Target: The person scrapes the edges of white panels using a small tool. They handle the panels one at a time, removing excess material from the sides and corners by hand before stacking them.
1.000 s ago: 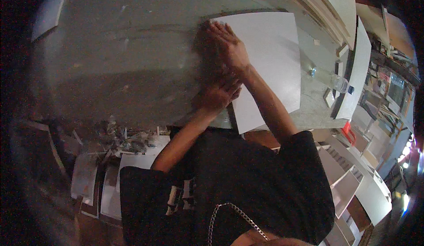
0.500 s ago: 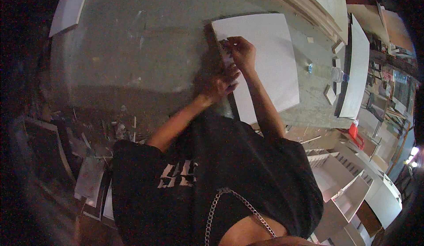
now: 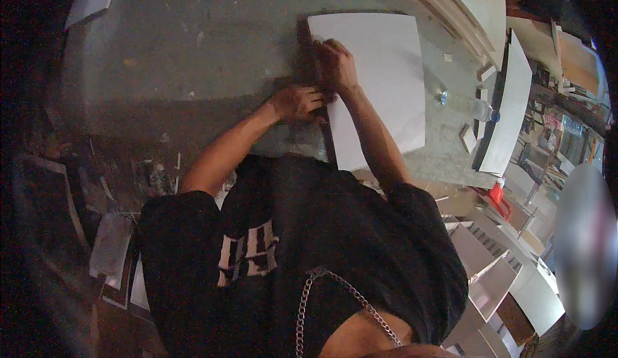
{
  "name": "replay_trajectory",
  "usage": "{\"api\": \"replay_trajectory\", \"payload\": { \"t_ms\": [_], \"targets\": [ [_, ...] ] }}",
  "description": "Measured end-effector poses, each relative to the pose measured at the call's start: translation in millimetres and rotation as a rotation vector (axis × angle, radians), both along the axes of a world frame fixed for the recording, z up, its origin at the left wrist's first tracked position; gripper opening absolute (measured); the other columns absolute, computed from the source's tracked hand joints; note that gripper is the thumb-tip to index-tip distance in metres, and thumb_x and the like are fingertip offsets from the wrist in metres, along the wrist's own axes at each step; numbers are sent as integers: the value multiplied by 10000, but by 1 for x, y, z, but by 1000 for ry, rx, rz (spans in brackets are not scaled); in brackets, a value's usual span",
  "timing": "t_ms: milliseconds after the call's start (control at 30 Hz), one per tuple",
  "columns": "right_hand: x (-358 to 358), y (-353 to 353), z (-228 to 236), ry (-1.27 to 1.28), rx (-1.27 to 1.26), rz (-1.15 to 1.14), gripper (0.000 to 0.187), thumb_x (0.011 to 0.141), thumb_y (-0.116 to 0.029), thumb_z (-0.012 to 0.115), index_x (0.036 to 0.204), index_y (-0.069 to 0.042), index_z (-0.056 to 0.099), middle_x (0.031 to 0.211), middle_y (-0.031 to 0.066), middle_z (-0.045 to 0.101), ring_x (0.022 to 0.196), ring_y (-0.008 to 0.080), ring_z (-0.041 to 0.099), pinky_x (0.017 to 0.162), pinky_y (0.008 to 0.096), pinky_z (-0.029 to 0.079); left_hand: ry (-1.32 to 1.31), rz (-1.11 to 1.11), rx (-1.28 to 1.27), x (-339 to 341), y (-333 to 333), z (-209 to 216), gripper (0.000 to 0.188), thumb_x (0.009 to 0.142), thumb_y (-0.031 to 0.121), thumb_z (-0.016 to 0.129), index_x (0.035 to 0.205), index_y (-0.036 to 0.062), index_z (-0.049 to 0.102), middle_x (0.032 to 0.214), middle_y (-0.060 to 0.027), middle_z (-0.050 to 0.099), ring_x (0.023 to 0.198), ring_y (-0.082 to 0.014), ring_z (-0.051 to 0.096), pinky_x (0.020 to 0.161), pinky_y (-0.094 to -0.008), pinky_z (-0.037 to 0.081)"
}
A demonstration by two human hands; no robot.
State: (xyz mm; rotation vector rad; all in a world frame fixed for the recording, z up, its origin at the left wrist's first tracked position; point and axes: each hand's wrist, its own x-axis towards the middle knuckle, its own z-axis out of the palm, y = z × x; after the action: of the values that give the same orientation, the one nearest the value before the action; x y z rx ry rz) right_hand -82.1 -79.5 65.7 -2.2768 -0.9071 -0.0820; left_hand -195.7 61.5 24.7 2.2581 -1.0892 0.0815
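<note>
A white rectangular board (image 3: 386, 81) lies flat on the grey-green worktop, its long left side towards my hands. At the upper part of that left edge is my right hand (image 3: 336, 65), fingers curled down and closed; whatever they pinch is hidden under them. Lower and to the left, my left hand (image 3: 297, 102) reaches to the same edge, fingers stretched towards it and slightly apart. Its fingertips lie close to the board and my right wrist. Shadow darkens the gap between the hands, so small things there cannot be made out.
A clear plastic bottle (image 3: 483, 110) lies right of the board, near small white blocks (image 3: 468, 138). Beyond stands a long white panel (image 3: 508, 110). Stacked boards (image 3: 450, 10) line the far right, and a red container (image 3: 497, 194) sits off the worktop's right corner. White box-like frames (image 3: 496, 281) stand lower right.
My right hand has curled tighter and moved slightly left along the board's edge. My left hand has moved slightly up and left. The view has shifted, and a blurred shape now shows at far right.
</note>
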Motion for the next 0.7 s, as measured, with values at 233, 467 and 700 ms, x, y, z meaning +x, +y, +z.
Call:
{"api": "replay_trajectory", "payload": {
  "t_ms": [233,467,700],
  "targets": [
    [-8,-1,-3,105,15,113,241,763,-65,610,998,-65,664,864,125,613,801,339,613,684,391,518,-187,98,90,-4,11,0,589,896,545,506,1347,169,539,1329,-21,573,1147,-214,590,957,-343,498],
    [-2,17,0,63,-33,75,253,743,-38,661,992,-79,679,911,102,634,803,316,623,702,388,529,69,66,169,-9,10,10,509,898,545,504,1244,190,621,1208,15,628,1075,-189,617,940,-345,501],
    [-25,-4,3,70,21,20,220,758,-18,668,967,-87,679,891,85,632,821,294,621,702,387,523,-91,123,37,-7,12,16,475,866,554,538,1125,181,678,1165,25,641,1036,-174,629,912,-329,511]
  ]
}}
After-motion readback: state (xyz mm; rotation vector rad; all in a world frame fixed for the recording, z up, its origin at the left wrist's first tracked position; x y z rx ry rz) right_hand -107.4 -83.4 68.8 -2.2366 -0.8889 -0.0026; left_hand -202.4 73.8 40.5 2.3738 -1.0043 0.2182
